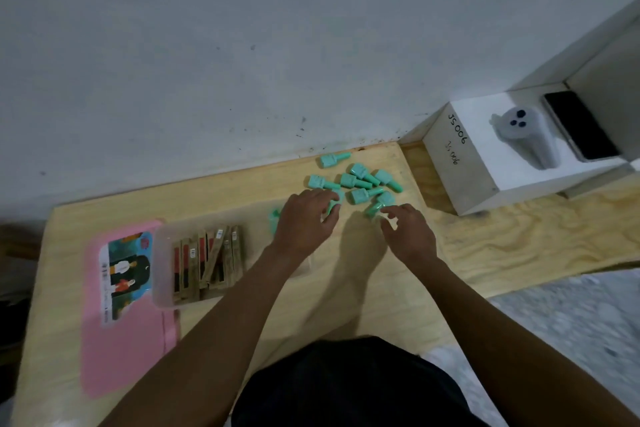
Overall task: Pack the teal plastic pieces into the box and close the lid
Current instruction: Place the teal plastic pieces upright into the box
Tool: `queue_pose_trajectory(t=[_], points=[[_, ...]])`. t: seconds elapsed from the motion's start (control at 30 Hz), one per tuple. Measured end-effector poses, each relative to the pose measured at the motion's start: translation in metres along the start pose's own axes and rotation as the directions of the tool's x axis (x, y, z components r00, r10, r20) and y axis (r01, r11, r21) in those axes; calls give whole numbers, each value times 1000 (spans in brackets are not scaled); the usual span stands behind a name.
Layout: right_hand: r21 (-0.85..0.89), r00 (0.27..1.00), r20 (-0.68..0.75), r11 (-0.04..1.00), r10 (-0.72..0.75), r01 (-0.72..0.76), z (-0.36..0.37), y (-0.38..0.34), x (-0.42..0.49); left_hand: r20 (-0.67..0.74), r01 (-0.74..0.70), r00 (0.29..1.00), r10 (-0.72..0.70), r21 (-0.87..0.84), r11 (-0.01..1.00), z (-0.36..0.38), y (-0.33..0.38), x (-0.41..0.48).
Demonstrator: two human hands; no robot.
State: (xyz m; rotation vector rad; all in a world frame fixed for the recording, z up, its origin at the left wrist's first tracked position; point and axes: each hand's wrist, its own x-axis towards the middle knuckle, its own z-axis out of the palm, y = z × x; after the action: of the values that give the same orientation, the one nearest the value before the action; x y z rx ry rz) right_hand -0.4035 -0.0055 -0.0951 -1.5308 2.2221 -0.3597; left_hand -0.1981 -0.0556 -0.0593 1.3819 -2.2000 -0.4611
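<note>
- At the far side of the worktop, near the wall, the teal pieces lay in a loose heap; none was seen in the box.
- Left hand had its fingers curled round one piece at the heap's near edge, probably gathering for transfer.
- Right hand reached the nearest piece with bent fingertips; blur hid whether it gripped.
- Box stood open left of both hands, partly filled with brown packets; its right part lay under the left forearm.
- Pink lid lay flat just beside the box, likely parked until closing.
</note>
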Motion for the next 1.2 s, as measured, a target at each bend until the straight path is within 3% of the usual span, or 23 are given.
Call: queue_pose_trajectory(t=[0.1, 0.23, 0.43, 0.57, 0.73, 0.83, 0.9, 0.97, 1.03, 1.1, 1.2], points=[[-121, 996, 69, 991, -53, 61, -9, 18, 9, 208, 17, 978, -30, 63, 998, 28, 12, 26], [-296, 944, 170, 899, -283, 323, -11, 23, 29, 435, 20, 893, -115, 218, 976, 62, 21, 61], [-371, 866, 246, 783, -435, 499, -1, 22, 58, 485, -34, 858, -169, 382, 923, 91, 28, 86], [-399, 874, 244, 778, -420, 486, 0, 26, 72, 510, 18, 837, -197, 335, 942, 102, 29, 90], [-319, 893, 236, 837, -384, 444, -6, 30, 74, 541, 211, 789, -291, 205, 956, 106, 28, 90], [-196, 950, 128, 932, -285, 306, -8, 34, 67, 558, 318, 769, -313, 92, 944, 99, 24, 90], [38, 990, 65, 992, -125, 123, -9, 33, 61, 543, 391, 776, -321, -14, 920, 86, 21, 89], [348, 997, 77, 937, 14, -40, -11, 26, 52, 536, 487, 774, -337, -164, 858, 66, 19, 86], [560, 991, 121, 820, 58, -116, -16, 13, 39, 562, 620, 741, -367, -365, 694, 44, 18, 79], [638, 987, 156, 759, 38, -131, -20, -2, 28, 593, 703, 704, -391, -506, 499, 23, 15, 71], [651, 986, 165, 752, -8, -103, -24, -25, 16, 577, 709, 698, -424, -638, 299, -7, 8, 55]])
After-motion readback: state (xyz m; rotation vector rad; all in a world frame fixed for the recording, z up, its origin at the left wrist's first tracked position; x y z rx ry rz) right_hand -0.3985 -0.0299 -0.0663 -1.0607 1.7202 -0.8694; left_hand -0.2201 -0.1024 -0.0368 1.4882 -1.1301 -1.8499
